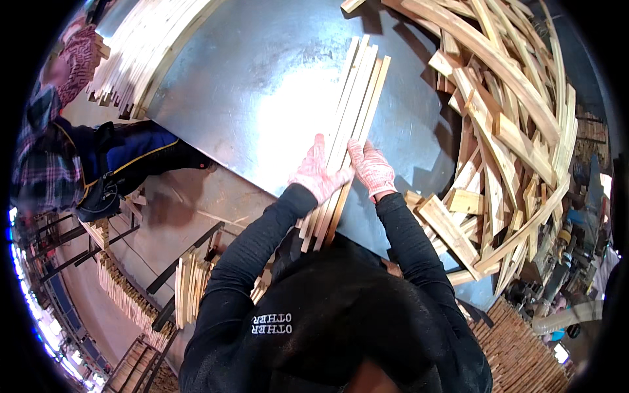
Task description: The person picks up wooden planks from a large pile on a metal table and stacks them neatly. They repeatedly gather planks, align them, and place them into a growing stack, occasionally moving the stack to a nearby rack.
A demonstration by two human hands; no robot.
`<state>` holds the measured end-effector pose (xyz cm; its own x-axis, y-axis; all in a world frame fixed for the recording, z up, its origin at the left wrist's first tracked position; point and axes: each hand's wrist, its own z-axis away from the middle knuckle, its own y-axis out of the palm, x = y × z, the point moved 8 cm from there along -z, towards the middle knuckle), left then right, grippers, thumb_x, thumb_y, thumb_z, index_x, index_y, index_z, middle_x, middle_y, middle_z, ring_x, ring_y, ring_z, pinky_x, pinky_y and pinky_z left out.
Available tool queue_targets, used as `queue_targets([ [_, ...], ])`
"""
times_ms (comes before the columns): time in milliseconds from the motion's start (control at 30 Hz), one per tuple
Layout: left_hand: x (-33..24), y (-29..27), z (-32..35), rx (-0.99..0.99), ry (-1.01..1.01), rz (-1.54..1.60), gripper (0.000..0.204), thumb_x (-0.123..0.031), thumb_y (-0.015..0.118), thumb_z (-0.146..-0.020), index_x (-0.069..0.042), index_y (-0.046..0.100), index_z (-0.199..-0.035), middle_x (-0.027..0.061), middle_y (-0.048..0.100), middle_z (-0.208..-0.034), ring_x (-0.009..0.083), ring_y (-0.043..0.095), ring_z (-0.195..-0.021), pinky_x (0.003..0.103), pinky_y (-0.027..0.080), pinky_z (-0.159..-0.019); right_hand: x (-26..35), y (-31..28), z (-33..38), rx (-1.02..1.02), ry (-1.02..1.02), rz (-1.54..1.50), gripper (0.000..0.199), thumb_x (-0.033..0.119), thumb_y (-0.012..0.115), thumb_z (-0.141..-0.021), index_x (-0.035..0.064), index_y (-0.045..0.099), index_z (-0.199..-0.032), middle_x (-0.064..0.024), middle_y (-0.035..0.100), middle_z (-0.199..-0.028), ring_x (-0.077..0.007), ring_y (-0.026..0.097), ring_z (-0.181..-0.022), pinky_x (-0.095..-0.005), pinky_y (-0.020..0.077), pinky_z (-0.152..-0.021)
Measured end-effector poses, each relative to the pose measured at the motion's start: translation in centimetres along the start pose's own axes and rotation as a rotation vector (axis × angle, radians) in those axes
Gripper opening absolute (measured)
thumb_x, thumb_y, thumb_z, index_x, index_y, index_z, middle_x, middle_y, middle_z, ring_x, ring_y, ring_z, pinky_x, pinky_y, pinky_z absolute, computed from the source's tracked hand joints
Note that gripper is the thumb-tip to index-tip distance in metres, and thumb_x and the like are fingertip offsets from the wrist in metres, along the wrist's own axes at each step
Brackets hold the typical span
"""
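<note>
A narrow bundle of several pale wooden strips lies lengthwise in front of me on the metal tabletop, its near end reaching over the edge toward my body. My left hand, in a pink-and-white glove, grips the bundle from its left side. One finger points up along the wood while the thumb crosses over the top. On the opposite side, my right hand, gloved alike, presses its fingers against the rightmost strip. The undersides of both hands are hidden. At their far ends the strips are slightly uneven.
A large loose heap of wooden pieces covers the table's right side. Long strips lie side by side at the far left. Another person stands there, a gloved hand near those strips. Stacked wood sits on racks at lower left.
</note>
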<state>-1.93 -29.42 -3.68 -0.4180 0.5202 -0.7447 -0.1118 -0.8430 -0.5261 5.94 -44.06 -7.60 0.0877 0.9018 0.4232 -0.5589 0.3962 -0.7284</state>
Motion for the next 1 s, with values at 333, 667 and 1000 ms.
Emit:
queue_targets([
  [333, -1.3, 2.2, 1.8, -0.157, -0.234, -0.524, 0.109, -0.041, 0.080, -0.066, -0.004, 0.021, -0.150, 0.0284, 0.035, -0.139, 0.0429, 0.041, -0.128, 0.050, 0.037, -0.103, -2.8, 3.6, 0.1, 0.235, -0.081, -0.560, 0.061, 0.044, 0.039, -0.102, 0.0034, 0.035, -0.147, -0.0178, 0.059, -0.109, -0.0317, 0.055, -0.098, -0.0378, 0.0461, -0.083],
  [667, 1.6, 1.4, 1.1, 0.134, 0.014, 1.901, 0.085, -0.030, 0.077, -0.074, 0.002, 0.038, -0.143, 0.0227, 0.056, -0.133, 0.0314, 0.058, -0.117, 0.041, 0.047, -0.102, 5.6, 0.4, 3.0, 0.513, -0.409, -1.630, 0.077, 0.042, 0.060, -0.096, 0.0013, 0.024, -0.150, -0.0170, 0.054, -0.131, -0.0212, 0.054, -0.119, -0.0338, 0.0450, -0.101],
  [1000, 17.3, -7.7, -3.6, -0.203, 0.113, 0.506, 0.057, -0.033, 0.059, -0.093, 0.005, 0.049, -0.136, 0.0164, 0.061, -0.128, 0.0263, 0.058, -0.117, 0.036, 0.046, -0.100, 13.6, 7.6, 2.9, 0.365, -0.417, -1.431, 0.097, 0.009, 0.075, -0.084, 0.0099, 0.006, -0.153, -0.0125, 0.049, -0.135, -0.0225, 0.050, -0.124, -0.0360, 0.0432, -0.103],
])
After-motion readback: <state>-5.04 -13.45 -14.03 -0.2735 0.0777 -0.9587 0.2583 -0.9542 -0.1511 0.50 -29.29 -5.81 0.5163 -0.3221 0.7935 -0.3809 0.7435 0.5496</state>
